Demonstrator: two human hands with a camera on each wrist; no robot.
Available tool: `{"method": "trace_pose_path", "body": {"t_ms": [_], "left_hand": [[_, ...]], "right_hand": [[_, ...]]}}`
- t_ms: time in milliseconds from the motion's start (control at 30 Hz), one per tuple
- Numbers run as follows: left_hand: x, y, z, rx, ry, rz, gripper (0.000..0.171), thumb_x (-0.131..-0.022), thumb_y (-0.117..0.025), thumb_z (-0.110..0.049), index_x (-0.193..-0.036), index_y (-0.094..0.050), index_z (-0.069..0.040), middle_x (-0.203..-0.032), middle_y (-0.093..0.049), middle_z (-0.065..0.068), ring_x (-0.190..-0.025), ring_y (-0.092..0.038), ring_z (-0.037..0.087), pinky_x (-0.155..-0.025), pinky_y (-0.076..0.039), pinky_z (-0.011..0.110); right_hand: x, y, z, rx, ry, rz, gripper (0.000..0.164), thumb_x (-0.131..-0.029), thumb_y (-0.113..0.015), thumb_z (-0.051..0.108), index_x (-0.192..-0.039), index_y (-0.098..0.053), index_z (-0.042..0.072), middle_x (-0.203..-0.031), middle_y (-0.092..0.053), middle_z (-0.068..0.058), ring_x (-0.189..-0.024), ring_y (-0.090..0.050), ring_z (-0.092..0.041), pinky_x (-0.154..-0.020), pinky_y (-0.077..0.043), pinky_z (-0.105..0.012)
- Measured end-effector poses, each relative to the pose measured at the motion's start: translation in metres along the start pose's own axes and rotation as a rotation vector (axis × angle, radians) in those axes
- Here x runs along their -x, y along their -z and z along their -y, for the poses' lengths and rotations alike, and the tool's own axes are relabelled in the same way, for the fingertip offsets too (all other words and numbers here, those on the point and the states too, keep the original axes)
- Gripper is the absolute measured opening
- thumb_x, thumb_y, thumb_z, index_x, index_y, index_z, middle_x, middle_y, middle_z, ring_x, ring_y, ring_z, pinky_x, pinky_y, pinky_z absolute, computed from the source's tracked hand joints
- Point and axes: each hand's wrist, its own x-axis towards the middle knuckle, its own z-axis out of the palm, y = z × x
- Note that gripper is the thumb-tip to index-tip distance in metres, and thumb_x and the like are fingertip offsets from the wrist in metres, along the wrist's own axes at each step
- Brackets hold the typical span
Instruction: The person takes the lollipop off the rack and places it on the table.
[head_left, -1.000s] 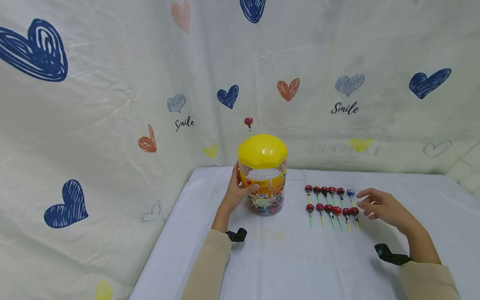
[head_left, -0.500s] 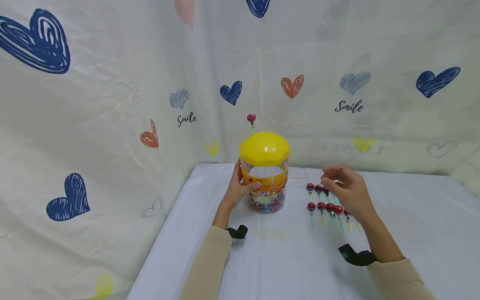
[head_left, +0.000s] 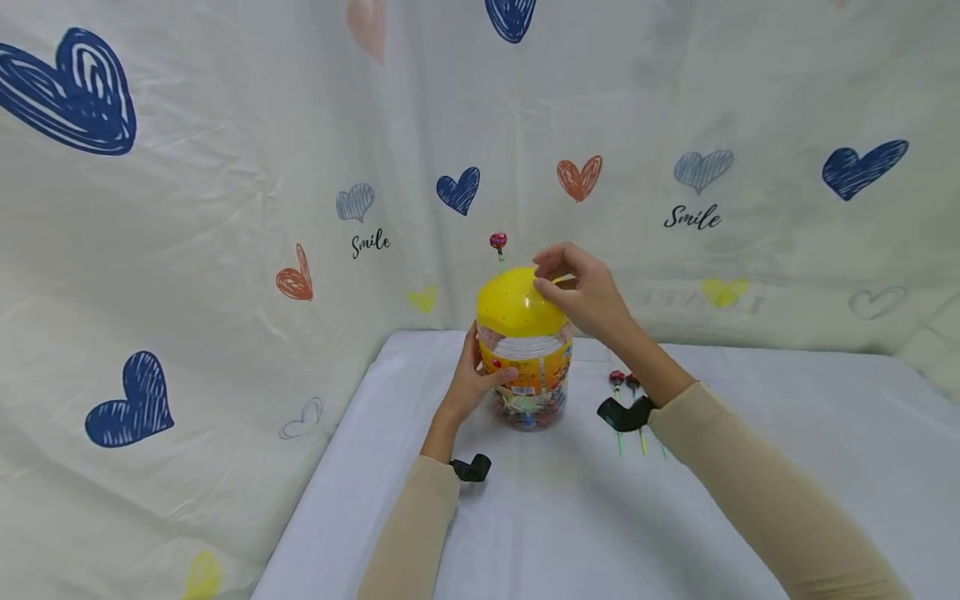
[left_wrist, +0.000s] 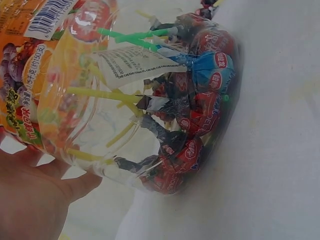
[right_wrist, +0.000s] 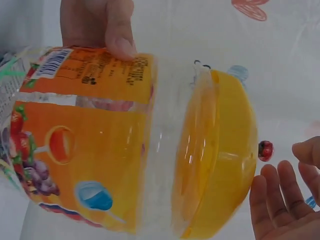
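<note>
A clear plastic candy jar (head_left: 543, 367) with an orange label stands on the white table, lollipops (left_wrist: 200, 110) lying in its bottom. My left hand (head_left: 472, 387) grips its left side, thumb across the label. On the jar sits a domed yellow lid (head_left: 510, 304) dotted with small holes. One red-wrapped lollipop (head_left: 498, 242) sticks up at the lid's far left. Above the lid's right side is my right hand (head_left: 581, 287), fingers loosely bent. Between its thumb and fingertips (right_wrist: 285, 172) in the right wrist view, nothing shows.
Two rows of lollipops lie on the table right of the jar; my right forearm hides most, with a red one (head_left: 617, 377) visible at the end. A white backdrop (head_left: 637, 108) printed with hearts hangs behind the table (head_left: 525, 533).
My right hand has moved left from beside the blue lollipop at the row's right end, across the lollipops, to above the lid. The left hand keeps its grip on the jar.
</note>
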Motion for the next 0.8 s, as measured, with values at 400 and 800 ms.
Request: {"method": "trace_pose_path", "body": {"t_ms": [400,800], "left_hand": [[-0.001,-0.002,0.001,0.011,0.000,0.013,0.097,-0.091,-0.079,-0.032,-0.160,-0.013,-0.043,-0.156,-0.044,0.002,-0.144,-0.041,0.026,-0.122,-0.036,0.055],[0.001,0.000,0.000,0.015,0.012,0.013,0.099,-0.089,-0.081,-0.030,-0.160,-0.013,-0.045,-0.157,-0.041,0.003,-0.146,-0.038,0.029,-0.121,-0.036,0.058]], "right_hand": [[-0.055,-0.022,-0.007,-0.011,-0.113,0.028,0.032,-0.097,-0.067,0.011,-0.129,-0.059,0.007,-0.118,-0.066,-0.014,-0.106,-0.065,-0.029,-0.102,-0.057,-0.044],[-0.071,-0.034,-0.006,-0.013,-0.147,0.063,0.035,-0.096,-0.069,0.007,-0.130,-0.059,0.009,-0.118,-0.069,-0.013,-0.102,-0.066,-0.027,-0.101,-0.058,-0.040]]}}
